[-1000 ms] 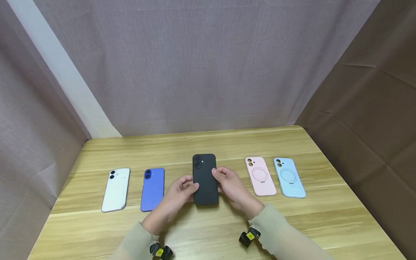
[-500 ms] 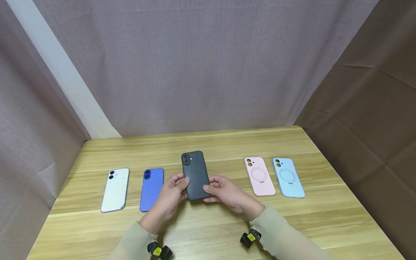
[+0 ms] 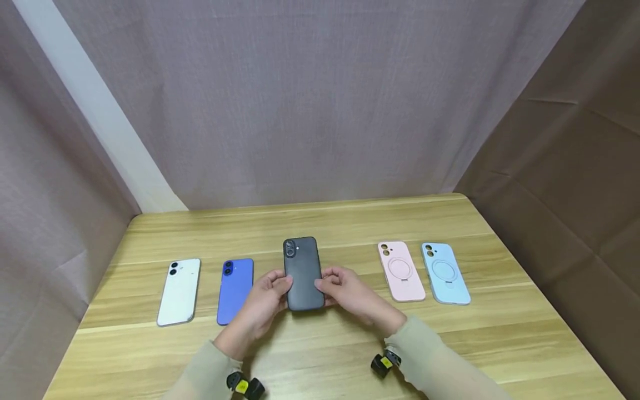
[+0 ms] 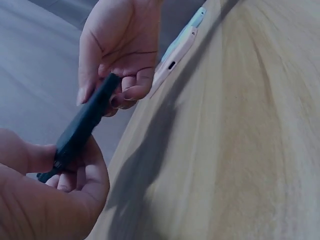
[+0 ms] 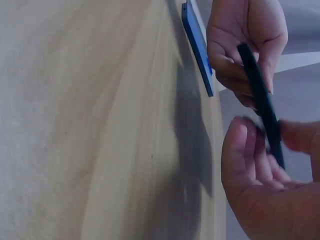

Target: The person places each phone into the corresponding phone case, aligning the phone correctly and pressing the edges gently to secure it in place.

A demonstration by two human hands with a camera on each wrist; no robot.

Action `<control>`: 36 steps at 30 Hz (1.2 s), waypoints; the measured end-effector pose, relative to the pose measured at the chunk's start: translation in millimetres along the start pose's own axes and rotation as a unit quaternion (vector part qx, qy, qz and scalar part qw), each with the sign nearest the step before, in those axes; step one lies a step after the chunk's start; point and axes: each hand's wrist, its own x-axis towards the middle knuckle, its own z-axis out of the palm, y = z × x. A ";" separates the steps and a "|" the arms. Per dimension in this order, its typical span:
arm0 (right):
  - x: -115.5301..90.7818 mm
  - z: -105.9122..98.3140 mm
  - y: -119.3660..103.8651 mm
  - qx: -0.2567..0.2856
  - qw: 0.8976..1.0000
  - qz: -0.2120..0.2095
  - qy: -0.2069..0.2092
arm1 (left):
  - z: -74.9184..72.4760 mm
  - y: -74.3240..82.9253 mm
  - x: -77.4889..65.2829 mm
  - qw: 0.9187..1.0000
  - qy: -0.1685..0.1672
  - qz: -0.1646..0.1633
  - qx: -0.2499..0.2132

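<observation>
Both hands hold a black phone (image 3: 304, 275) above the middle of the table, its back with the camera lenses at the upper left facing up. My left hand (image 3: 267, 297) grips its left edge, thumb on the back and fingers underneath. On the opposite edge my right hand (image 3: 347, 291) pinches it in the same way. In the left wrist view the phone (image 4: 82, 127) shows edge-on, raised off the wood with a shadow below. The right wrist view has it as a thin dark slab (image 5: 261, 97) between the two hands.
A white phone (image 3: 178, 293) and a blue phone (image 3: 235, 291) lie on the left of the wooden table (image 3: 320, 361), the blue one close by my left hand. To the right lie a pink phone case (image 3: 401, 271) and a light blue phone case (image 3: 445, 273). Curtains hang behind.
The black phone first shifted left and tilted, then came back slightly right and straightened. My right hand slid lower along its edge. The other phones and cases have stayed put.
</observation>
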 end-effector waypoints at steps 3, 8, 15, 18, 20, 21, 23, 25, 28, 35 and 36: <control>2.8 -1.1 1.2 -0.027 0.999 0.000 0.035 | -0.1 -3.8 0.4 1.000 -0.013 -0.001 0.025; 4.9 0.7 4.8 -0.086 0.995 -0.010 0.056 | 1.3 -6.2 0.9 0.994 -0.026 0.012 0.103; 7.6 3.8 7.6 -0.170 0.981 -0.034 0.090 | 4.9 -3.3 0.1 0.974 -0.038 0.063 0.214; 9.3 4.2 8.6 -0.207 0.972 -0.041 0.107 | 6.6 -5.4 0.7 0.965 -0.028 0.078 0.250; 10.6 4.6 9.4 -0.221 0.968 -0.044 0.114 | 8.4 -6.4 2.3 0.957 -0.010 0.087 0.275; 11.3 5.0 9.9 -0.225 0.966 -0.045 0.117 | 9.4 -6.3 3.2 0.954 -0.003 0.090 0.286; 13.1 5.7 10.4 -0.234 0.964 -0.047 0.121 | 11.4 -5.0 4.4 0.946 0.012 0.094 0.309; 15.0 6.6 10.8 -0.240 0.962 -0.048 0.122 | 13.1 -4.3 6.0 0.942 0.017 0.096 0.320; 17.7 8.0 9.9 -0.252 0.959 -0.049 0.118 | 13.2 -4.5 8.1 0.942 0.016 0.091 0.323; 22.7 9.2 7.1 -0.283 0.951 -0.042 0.114 | 11.4 -5.5 12.6 0.947 -0.015 0.112 0.301; 23.0 9.3 6.9 -0.286 0.950 -0.043 0.114 | 11.0 -5.5 12.9 0.946 -0.017 0.111 0.304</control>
